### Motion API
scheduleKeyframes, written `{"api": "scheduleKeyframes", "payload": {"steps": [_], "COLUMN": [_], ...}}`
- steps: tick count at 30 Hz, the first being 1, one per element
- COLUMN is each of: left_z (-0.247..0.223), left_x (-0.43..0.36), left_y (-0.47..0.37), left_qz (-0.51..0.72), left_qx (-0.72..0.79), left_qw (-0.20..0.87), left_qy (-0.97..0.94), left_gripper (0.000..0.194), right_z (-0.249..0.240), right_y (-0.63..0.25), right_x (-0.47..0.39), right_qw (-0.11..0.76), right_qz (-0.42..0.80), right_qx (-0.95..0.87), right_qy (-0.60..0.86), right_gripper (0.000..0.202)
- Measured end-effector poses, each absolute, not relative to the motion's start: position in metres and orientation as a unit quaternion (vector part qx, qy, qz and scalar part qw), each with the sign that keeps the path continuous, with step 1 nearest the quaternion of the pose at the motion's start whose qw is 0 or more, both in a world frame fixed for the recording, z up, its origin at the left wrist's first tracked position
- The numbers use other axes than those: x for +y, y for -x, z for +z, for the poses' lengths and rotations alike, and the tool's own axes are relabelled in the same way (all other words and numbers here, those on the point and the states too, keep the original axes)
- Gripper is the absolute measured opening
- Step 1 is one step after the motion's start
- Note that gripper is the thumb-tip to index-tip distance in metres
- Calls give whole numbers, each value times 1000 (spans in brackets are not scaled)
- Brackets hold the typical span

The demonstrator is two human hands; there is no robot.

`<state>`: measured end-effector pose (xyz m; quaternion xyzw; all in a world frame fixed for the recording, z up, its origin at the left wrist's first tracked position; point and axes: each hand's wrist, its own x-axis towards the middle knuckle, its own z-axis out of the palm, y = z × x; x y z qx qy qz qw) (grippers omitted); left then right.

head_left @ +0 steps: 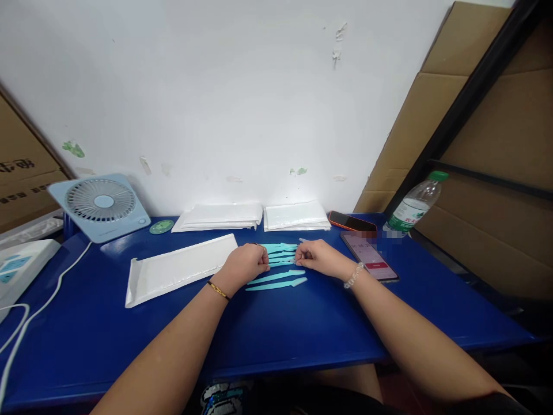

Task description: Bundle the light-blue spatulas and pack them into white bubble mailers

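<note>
Turquoise sticks (283, 263) are laid in a row just right of a long white packet (181, 268), several packet-side ends covered by the left hand (246, 265) and opposite ends met by the right hand (318, 257), both hands' fingers curled together, though whether any stick is gripped cannot be told.

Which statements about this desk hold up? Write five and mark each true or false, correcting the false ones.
1. The left hand and right hand are both at the turquoise eyebrow razors. True.
2. The bottle has a red cap. False: the plastic bottle has a green cap.
3. A light-blue desk fan stands left of both hands. True.
4. The lit smartphone lies left of the left hand. False: the lit smartphone lies right of the right hand.
5. A flat white packet lies left of the left hand. True.
</note>
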<state>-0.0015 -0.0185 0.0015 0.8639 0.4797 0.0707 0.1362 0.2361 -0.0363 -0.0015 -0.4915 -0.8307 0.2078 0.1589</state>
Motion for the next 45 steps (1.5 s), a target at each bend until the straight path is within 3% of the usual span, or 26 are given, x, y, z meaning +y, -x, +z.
{"api": "scheduleKeyframes", "payload": {"steps": [19, 27, 31, 39, 45], "left_z": [2, 2, -1, -10, -5], "left_x": [-18, -23, -18, -11, -14], "left_y": [0, -3, -1, -3, -4], "left_qz": [80, 59, 106, 98, 85], "left_qx": [469, 424, 446, 442, 442], "left_qw": [139, 219, 149, 67, 54], "left_qy": [-869, -877, -876, -889, -891], "left_gripper": [7, 14, 18, 15, 21], "right_z": [-5, 2, 10, -4, -4], "right_y": [-240, -243, -272, -274, -269], "right_x": [-35, -39, -33, -23, -25], "right_qw": [172, 186, 237, 133, 145], "right_qz": [292, 267, 195, 115, 145], "right_qx": [-816, -833, -803, -857, -862], "right_qy": [468, 448, 511, 484, 463], "right_gripper": [12, 13, 14, 11, 16]}}
